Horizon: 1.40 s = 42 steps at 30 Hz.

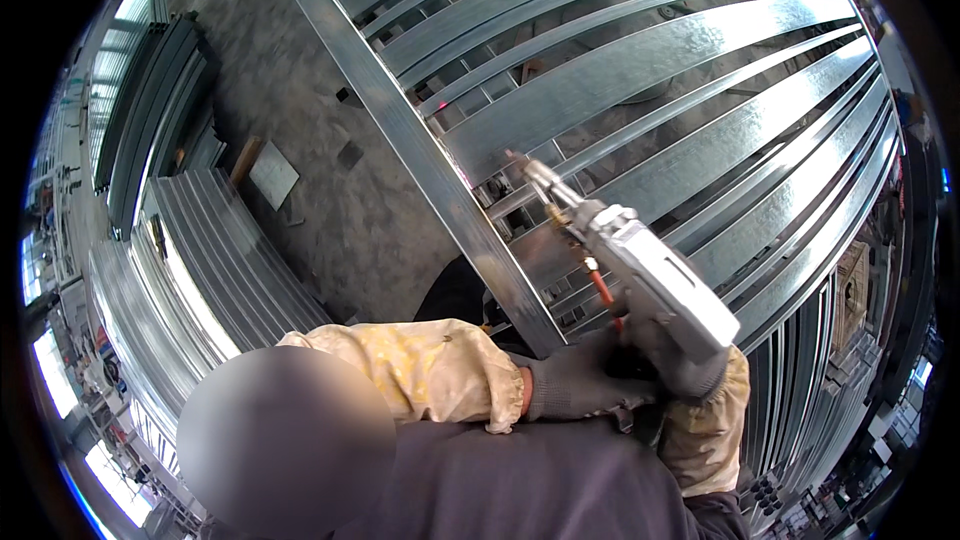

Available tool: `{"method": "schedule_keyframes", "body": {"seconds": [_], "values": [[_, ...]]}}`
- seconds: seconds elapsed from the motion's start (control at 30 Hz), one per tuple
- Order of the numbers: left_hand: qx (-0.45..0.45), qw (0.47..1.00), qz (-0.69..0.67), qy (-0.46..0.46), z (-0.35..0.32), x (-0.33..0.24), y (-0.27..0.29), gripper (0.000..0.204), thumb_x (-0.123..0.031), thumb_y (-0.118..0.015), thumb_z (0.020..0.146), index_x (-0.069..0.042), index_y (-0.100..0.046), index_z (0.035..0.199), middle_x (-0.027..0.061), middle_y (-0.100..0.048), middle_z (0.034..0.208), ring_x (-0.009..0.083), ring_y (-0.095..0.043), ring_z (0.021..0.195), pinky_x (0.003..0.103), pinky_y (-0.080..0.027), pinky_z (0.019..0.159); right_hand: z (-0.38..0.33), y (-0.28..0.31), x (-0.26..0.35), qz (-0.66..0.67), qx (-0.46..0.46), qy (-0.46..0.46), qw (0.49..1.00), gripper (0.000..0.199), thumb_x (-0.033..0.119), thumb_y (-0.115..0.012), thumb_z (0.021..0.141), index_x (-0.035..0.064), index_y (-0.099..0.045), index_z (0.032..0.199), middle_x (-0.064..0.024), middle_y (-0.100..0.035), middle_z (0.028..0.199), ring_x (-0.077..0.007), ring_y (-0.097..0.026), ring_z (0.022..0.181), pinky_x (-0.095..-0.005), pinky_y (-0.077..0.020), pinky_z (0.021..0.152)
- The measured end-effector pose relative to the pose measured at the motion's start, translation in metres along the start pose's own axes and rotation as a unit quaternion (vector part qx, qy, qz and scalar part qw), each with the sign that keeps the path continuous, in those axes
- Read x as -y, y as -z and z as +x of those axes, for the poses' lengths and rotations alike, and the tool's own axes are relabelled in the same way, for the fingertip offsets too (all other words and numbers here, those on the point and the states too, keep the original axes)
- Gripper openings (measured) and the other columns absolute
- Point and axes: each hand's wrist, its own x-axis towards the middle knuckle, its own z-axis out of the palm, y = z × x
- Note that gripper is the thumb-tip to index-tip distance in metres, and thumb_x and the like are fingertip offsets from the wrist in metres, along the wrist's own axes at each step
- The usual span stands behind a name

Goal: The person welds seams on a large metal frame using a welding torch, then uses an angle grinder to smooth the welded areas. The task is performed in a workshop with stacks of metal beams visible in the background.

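A silver-white welding gun (660, 275) slants up and left over a metal frame, its narrow copper-coloured tip close above the bars near the long side rail (430, 155). My right hand (685, 355), in a dark grey glove, is closed around the gun's rear underside. My left hand (585, 380), also gloved in grey, reaches across from the left to the gun's grip beside the right hand. Its fingers are hidden there, so their hold does not show. A red hose piece (600, 285) runs along the gun. Yellowish patterned sleeves cover both forearms.
Wide and narrow metal bars (600, 90) span the frame, with gaps between them. Left of it lie stacked metal profiles (235, 250), dark profiles (155, 120) and a pale square plate (273, 176) on the floor. More long profiles (800, 370) lie at right.
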Motion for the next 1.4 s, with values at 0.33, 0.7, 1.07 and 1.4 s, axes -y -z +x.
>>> {"method": "schedule_keyframes", "body": {"seconds": [0.33, 0.7, 1.07, 1.4], "values": [[-0.035, 0.995, 0.036, -0.082, -0.020, -0.030, 0.002, 0.050, -0.005, -0.065, 0.088, -0.003, -0.044, 0.134, 0.0113, -0.058, 0.119, 0.0152, -0.058, 0.111, 0.030, -0.049, 0.094, -0.158, 0.126, 0.033, -0.149, -0.459, 0.111, 0.869, 0.057, 0.040, -0.064, 0.092, -0.0002, -0.047, 0.130, -0.0164, -0.057, 0.115, -0.0198, -0.062, 0.092, -0.0296, -0.0557, 0.077], [-0.626, 0.723, 0.059, -0.284, -0.063, -0.015, 0.162, 0.024, -0.009, -0.052, 0.097, -0.002, -0.053, 0.120, 0.0056, -0.060, 0.103, 0.0106, -0.055, 0.096, 0.024, -0.045, 0.086, -0.232, 0.187, 0.061, -0.496, -0.563, -0.038, 0.660, 0.048, 0.023, -0.064, 0.091, -0.0001, -0.050, 0.130, -0.0127, -0.063, 0.105, -0.0178, -0.062, 0.086, -0.0285, -0.0541, 0.073], [-0.771, 0.562, 0.268, -0.133, 0.002, -0.002, 0.227, 0.047, -0.026, -0.042, 0.103, 0.006, -0.041, 0.137, 0.0249, -0.055, 0.130, 0.0335, -0.057, 0.115, 0.038, -0.044, 0.097, -0.025, 0.078, 0.000, 0.053, 0.015, -0.130, 0.990, 0.042, 0.013, -0.064, 0.093, 0.0002, -0.052, 0.131, -0.0079, -0.067, 0.096, -0.0109, -0.061, 0.077, -0.0252, -0.0517, 0.067], [-0.785, 0.553, 0.265, -0.081, 0.001, -0.015, 0.215, 0.057, -0.033, -0.038, 0.103, 0.008, -0.034, 0.142, 0.0306, -0.044, 0.142, 0.0414, -0.045, 0.131, 0.040, -0.037, 0.109, 0.027, 0.052, -0.049, 0.121, 0.108, -0.139, 0.977, 0.047, 0.014, -0.065, 0.091, -0.0024, -0.050, 0.133, -0.0040, -0.063, 0.096, -0.0068, -0.055, 0.074, -0.0222, -0.0463, 0.063]]}}
